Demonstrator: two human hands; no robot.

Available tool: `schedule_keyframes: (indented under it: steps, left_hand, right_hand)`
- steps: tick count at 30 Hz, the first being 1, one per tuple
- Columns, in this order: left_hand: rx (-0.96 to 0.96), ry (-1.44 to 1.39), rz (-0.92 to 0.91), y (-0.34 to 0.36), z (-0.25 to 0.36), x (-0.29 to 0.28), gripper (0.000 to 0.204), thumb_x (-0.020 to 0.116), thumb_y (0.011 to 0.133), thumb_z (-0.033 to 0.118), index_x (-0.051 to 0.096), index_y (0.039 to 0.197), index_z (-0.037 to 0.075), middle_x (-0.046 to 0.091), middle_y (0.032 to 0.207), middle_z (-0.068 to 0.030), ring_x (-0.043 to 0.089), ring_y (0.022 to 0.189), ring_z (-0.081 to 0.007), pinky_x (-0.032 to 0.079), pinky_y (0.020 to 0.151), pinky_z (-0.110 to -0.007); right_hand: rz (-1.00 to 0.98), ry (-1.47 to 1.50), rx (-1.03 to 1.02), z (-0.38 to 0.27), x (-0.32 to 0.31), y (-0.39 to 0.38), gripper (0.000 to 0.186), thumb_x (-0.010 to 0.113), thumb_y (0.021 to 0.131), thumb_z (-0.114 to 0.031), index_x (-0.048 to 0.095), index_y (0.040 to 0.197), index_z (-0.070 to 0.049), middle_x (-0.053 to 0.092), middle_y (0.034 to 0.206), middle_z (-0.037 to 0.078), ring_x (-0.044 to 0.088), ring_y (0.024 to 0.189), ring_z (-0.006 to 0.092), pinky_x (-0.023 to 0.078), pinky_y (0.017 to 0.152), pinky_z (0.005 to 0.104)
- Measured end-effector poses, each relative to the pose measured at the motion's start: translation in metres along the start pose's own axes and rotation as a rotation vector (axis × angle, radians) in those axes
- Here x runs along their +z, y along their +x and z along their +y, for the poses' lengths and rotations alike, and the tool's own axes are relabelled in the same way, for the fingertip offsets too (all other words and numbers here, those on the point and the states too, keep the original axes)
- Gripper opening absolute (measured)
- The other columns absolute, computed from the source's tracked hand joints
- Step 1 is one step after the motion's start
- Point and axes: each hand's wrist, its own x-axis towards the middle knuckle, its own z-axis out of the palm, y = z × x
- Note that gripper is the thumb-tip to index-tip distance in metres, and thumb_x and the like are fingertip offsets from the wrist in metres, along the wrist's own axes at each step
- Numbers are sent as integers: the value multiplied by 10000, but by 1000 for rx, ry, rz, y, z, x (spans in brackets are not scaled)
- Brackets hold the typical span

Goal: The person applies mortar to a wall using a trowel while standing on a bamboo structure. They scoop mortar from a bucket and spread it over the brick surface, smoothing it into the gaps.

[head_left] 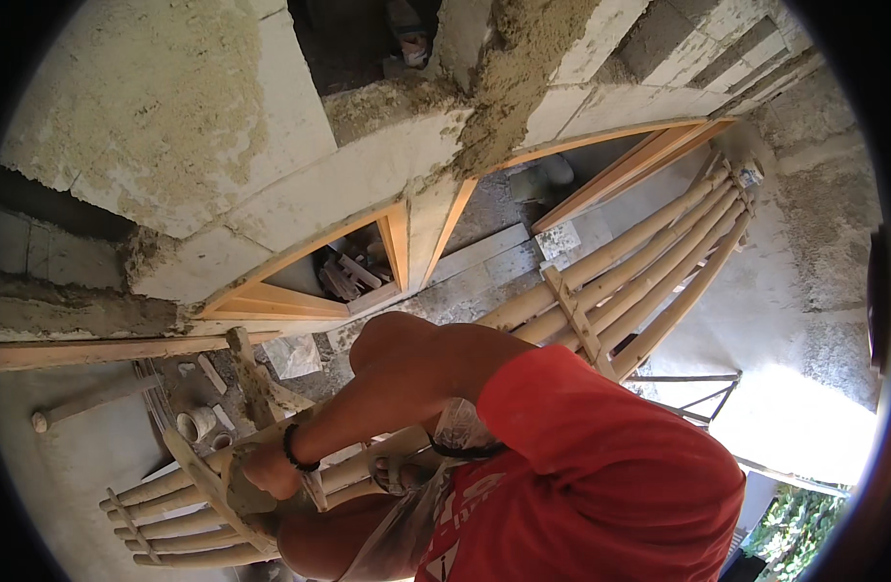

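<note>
Whether my right hand (269, 472) is clamped on the gray, muddy thing (243, 493) by it, I can't tell from here; both are near, left. Long, round poles (610, 257) stretch right. Farther off, flat orange wood frames (396, 244) edge a pale, lumpy wall (174, 97).

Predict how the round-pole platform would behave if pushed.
The platform would probably resist flexing, since wooden crosspieces span its poles. It's likely heavy, being long and many-poled. Smooth, rounded surfaces might feel slippery.
</note>
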Motion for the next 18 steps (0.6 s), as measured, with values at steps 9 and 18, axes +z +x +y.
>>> schedule_keyframes:
  steps: [9, 18]
  left_hand:
    - [-59, -95, 35, -17, -16, -39, 661, 665, 929, 213, 344, 1488, 68, 533, 1232, -113, 514, 857, -203, 462, 735, -300]
    - [-374, -566, 181, -57, -17, -68, 625, 627, 963, 244, 344, 1500, 96, 555, 1193, -79, 520, 747, -165, 476, 653, -276]
  right_hand:
    - [227, 388, 17, 10, -8, -5, 344, 638, 748, -94, 630, 1067, 32, 685, 840, 224, 690, 750, 357, 549, 665, 456]
    - [286, 345, 106, -15, -62, -32, 524, 608, 810, -89, 555, 1310, 59, 661, 1169, 215, 643, 1056, 231, 491, 928, 342]
